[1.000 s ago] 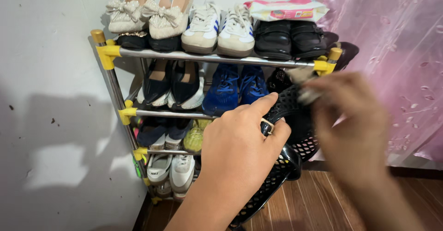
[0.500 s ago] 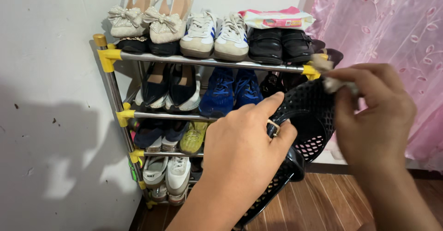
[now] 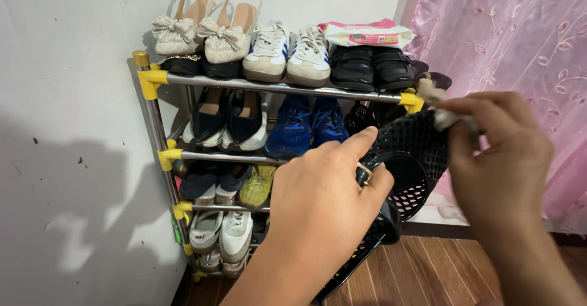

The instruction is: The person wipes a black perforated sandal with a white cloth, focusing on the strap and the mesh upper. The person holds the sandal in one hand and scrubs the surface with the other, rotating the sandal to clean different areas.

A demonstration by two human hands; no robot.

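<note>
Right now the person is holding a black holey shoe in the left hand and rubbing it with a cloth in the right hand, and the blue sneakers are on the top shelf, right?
Nearly. The blue sneakers are on the second shelf, not the top, as the head view shows. The left hand does hold the black perforated shoe, and the right hand presses a pale cloth to it.
</note>
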